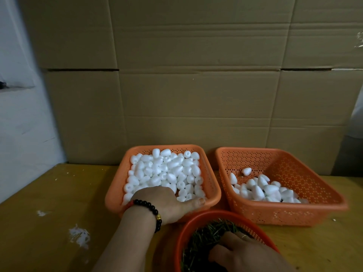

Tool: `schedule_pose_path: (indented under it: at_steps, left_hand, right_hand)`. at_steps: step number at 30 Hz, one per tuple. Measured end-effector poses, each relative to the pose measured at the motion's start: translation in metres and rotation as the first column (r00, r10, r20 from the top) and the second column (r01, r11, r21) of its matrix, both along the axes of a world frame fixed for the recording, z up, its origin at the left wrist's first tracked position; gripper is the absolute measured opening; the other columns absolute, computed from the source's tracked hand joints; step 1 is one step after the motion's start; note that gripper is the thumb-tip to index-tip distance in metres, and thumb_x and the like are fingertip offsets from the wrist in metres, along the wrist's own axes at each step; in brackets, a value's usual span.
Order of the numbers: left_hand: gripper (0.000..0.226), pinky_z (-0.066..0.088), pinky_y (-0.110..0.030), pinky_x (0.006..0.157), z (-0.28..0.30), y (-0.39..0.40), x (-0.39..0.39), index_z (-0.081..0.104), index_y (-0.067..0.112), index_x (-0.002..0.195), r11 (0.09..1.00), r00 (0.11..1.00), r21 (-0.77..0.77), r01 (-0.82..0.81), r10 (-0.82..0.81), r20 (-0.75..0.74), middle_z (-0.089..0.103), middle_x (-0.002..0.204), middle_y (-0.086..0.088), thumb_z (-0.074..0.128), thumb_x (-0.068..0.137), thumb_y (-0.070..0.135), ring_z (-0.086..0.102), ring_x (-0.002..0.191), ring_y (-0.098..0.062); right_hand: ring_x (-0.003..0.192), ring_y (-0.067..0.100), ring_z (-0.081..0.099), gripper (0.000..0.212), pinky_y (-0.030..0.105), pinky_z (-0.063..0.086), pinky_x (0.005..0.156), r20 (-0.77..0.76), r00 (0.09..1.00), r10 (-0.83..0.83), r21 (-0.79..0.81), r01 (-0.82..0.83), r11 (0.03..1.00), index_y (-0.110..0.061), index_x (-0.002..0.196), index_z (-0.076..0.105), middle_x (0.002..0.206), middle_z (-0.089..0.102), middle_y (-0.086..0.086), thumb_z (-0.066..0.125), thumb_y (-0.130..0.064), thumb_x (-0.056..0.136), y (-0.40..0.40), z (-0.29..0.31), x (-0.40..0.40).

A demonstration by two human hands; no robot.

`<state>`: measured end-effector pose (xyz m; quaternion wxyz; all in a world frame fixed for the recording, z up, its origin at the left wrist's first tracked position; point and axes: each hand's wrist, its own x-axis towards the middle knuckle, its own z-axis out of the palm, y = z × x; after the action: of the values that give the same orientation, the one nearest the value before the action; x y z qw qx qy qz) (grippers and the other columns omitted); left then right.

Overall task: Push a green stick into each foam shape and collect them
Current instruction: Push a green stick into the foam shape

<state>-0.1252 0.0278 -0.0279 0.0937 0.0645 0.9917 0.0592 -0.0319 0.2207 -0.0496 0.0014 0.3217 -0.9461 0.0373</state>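
White foam shapes (164, 171) under left hand (157, 203), fingers apparently buried.

Single head cam, wide-angle, looking forward and down over the table (39, 222). Close range: baskets (314, 209) sit lower centre, both hands cut by the bottom edge. Cardboard wall (196, 85) fills the upper half, straight ahead.

A wall of flattened brown cardboard boxes (196, 85) stands behind the yellow bench (49, 193), which bears white crumbs (79, 235) at left
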Motion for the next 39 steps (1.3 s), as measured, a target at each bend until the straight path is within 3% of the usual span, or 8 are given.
schedule_pose_path:
  at_steps: [11,16,20,26,29,30,31,39]
  left_hand:
    - [0.061,0.029,-0.024,0.048,0.005,-0.011,-0.003,0.031,0.021,0.045,0.966,0.989,0.257,-0.009,0.046,-0.14,0.032,0.04,0.009,0.04,0.082,0.069,0.032,0.042,-0.007]
    - [0.02,0.045,-0.027,0.062,0.009,-0.018,-0.004,0.059,0.028,0.077,0.925,0.966,0.379,-0.023,0.118,-0.231,0.051,0.083,0.009,0.046,0.089,0.019,0.048,0.073,-0.007]
    - [0.045,0.043,-0.015,0.067,0.009,-0.021,-0.002,0.062,0.035,0.112,0.839,0.934,0.543,-0.016,0.206,-0.292,0.053,0.12,0.013,0.044,0.09,0.0,0.056,0.098,-0.005]
    - [0.042,0.039,-0.009,0.043,0.018,-0.013,0.006,0.061,0.041,0.088,0.646,0.917,0.761,0.061,0.265,-0.298,0.063,0.079,0.007,0.055,0.088,-0.001,0.059,0.057,0.001]
    - [0.039,0.051,-0.016,0.052,0.022,-0.009,0.011,0.063,0.039,0.089,0.569,0.941,0.818,0.089,0.223,-0.257,0.067,0.082,0.007,0.059,0.086,0.0,0.065,0.065,-0.013]
    - [0.038,0.053,-0.021,0.057,0.024,-0.007,0.013,0.063,0.038,0.091,0.542,0.951,0.834,0.1,0.194,-0.241,0.068,0.088,0.009,0.061,0.085,0.0,0.064,0.065,-0.012]
    - [0.037,0.054,-0.023,0.061,0.025,-0.006,0.014,0.064,0.036,0.093,0.516,0.961,0.849,0.113,0.162,-0.226,0.067,0.093,0.011,0.062,0.084,0.0,0.062,0.065,-0.006]
    - [0.028,0.053,-0.023,0.067,0.032,-0.001,0.024,0.061,0.017,0.105,0.284,0.994,0.953,0.108,-0.051,-0.098,0.072,0.098,-0.003,0.066,0.084,-0.001,0.06,0.079,-0.011]
  right_hand:
    - [0.075,-0.004,0.06,0.024,0.008,0.044,0.068,-0.159,0.985,-0.066,0.028,0.072,0.997,-0.037,0.083,0.066,0.081,0.059,-0.017,0.061,-0.058,0.071,-0.005,0.021,0.002]
    - [0.048,-0.005,0.056,0.031,0.011,0.047,0.045,-0.211,0.967,-0.142,-0.068,0.131,0.989,-0.04,0.054,0.065,0.057,0.056,-0.019,0.085,-0.051,0.032,-0.001,0.021,0.005]
    - [0.048,0.0,0.059,0.041,0.012,0.046,0.041,-0.301,0.939,-0.168,-0.151,0.127,0.98,-0.038,0.056,0.069,0.056,0.058,-0.016,0.096,-0.034,0.025,0.006,0.018,0.003]
    - [0.085,0.004,0.069,0.041,0.016,0.054,0.071,-0.217,0.957,-0.194,-0.159,0.161,0.974,-0.05,0.089,0.071,0.091,0.069,-0.024,0.088,-0.042,0.052,0.002,0.026,0.003]
    - [0.082,0.034,0.071,0.043,-0.001,0.014,0.092,-0.275,0.937,-0.214,-0.165,0.173,0.971,-0.053,0.087,0.07,0.094,0.07,-0.019,0.089,-0.043,0.05,0.001,0.029,0.006]
    - [0.066,0.034,0.07,0.049,0.011,0.002,0.033,-0.348,0.897,-0.274,-0.206,0.212,0.955,-0.052,0.073,0.071,0.079,0.071,-0.018,0.094,-0.04,0.031,0.0,0.033,0.008]
    - [0.058,0.032,0.069,0.052,0.012,-0.003,0.043,-0.404,0.855,-0.324,-0.249,0.238,0.939,-0.051,0.065,0.071,0.071,0.07,-0.017,0.096,-0.038,0.021,-0.001,0.035,0.008]
    - [0.056,0.01,0.067,0.043,0.022,0.051,0.047,-0.334,0.886,-0.321,-0.477,0.134,0.868,-0.026,0.071,0.072,0.067,0.066,-0.013,0.096,-0.009,0.04,0.009,0.024,0.003]
